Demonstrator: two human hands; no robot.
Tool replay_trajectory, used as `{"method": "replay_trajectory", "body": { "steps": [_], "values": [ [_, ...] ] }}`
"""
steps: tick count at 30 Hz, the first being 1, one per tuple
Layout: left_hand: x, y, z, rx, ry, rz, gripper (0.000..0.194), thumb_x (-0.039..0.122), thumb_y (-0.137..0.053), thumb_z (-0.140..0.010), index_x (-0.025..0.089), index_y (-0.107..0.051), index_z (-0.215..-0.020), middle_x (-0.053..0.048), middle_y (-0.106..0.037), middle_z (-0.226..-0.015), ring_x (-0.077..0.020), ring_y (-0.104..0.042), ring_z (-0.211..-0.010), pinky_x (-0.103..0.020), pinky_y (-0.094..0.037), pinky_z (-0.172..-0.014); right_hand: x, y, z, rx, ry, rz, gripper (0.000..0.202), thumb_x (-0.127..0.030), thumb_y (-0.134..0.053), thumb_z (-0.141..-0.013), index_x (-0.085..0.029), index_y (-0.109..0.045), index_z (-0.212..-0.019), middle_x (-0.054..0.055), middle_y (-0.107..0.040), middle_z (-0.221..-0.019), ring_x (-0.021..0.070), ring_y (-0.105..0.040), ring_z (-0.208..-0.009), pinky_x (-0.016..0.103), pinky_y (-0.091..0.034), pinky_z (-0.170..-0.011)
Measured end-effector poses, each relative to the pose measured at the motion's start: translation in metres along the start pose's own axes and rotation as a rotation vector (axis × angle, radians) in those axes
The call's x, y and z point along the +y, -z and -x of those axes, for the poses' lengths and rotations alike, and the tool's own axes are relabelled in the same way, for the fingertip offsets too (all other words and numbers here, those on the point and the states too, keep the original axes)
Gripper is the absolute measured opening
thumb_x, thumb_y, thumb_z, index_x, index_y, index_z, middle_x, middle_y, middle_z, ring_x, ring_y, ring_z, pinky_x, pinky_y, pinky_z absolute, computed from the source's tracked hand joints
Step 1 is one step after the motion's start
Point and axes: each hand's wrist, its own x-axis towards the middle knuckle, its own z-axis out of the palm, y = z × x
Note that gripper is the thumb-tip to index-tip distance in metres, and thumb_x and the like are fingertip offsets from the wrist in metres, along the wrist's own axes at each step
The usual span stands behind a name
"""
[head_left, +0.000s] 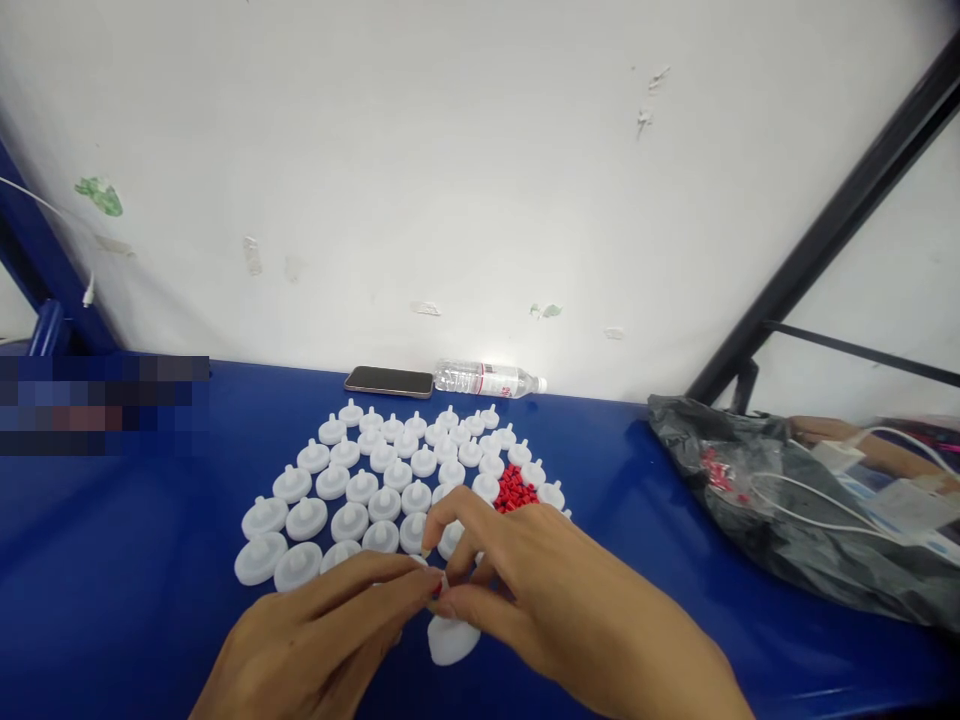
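Both hands meet over the blue desk: left hand and right hand pinch a tiny red piece together above one white cap, directly beneath their fingertips.

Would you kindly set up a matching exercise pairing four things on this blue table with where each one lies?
Things:
1. phone
2. water bottle
3. red pieces
4. black bag

Places:
A. on its side at the wall, right of the phone
B. far right of the table, with white cables on it
C. flat at the wall, behind the white caps
D. heaped at the right edge of the white caps, beyond the right hand

Pairs: 1-C, 2-A, 3-D, 4-B
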Motion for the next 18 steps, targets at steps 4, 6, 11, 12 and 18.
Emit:
{"method": "replay_trajectory", "body": {
  "steps": [4,6,11,12,18],
  "values": [
    [0.002,-0.002,-0.006,-0.047,0.077,0.151,0.022,0.034,-0.053,-0.114,0.039,-0.073,-0.121,0.012,-0.082,-0.098,0.0007,-0.076,-0.07,0.0,-0.056,-0.074,0.002,-0.001,-0.001,0.014,0.009,0.023,0.031,-0.017,-0.072,-0.106,-0.031,-0.06,-0.131,-0.004,-0.087,-0.102,0.022,-0.079,-0.098,0.03,-0.051,-0.082],
    [0.004,-0.002,-0.007,-0.031,0.111,0.192,0.021,0.036,-0.054,-0.113,0.04,-0.075,-0.116,0.013,-0.079,-0.088,0.0005,-0.073,-0.065,0.0,-0.055,-0.07,0.002,-0.001,-0.001,0.014,0.02,0.021,0.033,-0.016,-0.073,-0.106,-0.031,-0.06,-0.132,-0.004,-0.087,-0.103,0.022,-0.079,-0.099,0.03,-0.051,-0.083],
    [0.005,0.0,-0.005,0.048,0.187,0.121,0.017,0.044,-0.061,-0.11,0.041,-0.078,-0.114,0.011,-0.081,-0.091,-0.0018,-0.076,-0.069,-0.003,-0.058,-0.077,0.0,0.0,-0.001,-0.02,-0.004,0.023,0.037,-0.017,-0.076,-0.104,-0.033,-0.06,-0.134,-0.006,-0.088,-0.102,0.0224,-0.079,-0.1,0.03,-0.051,-0.084],
    [0.004,0.0,-0.005,0.04,0.183,0.131,0.017,0.043,-0.061,-0.11,0.041,-0.077,-0.115,0.012,-0.081,-0.094,-0.0011,-0.076,-0.069,-0.002,-0.057,-0.076,0.0,0.0,-0.001,-0.026,-0.008,0.028,0.038,-0.018,-0.077,-0.104,-0.033,-0.06,-0.135,-0.006,-0.088,-0.103,0.0228,-0.078,-0.101,0.03,-0.051,-0.084],
    [0.011,0.002,-0.008,-0.006,0.227,0.207,0.02,0.042,-0.058,-0.111,0.046,-0.077,-0.113,0.016,-0.076,-0.082,0.0018,-0.07,-0.062,0.0,-0.053,-0.069,0.0,-0.001,-0.001,-0.033,-0.015,0.06,0.044,-0.019,-0.08,-0.102,-0.035,-0.06,-0.138,-0.007,-0.088,-0.103,0.0242,-0.078,-0.103,0.032,-0.049,-0.085]
  ]
}}
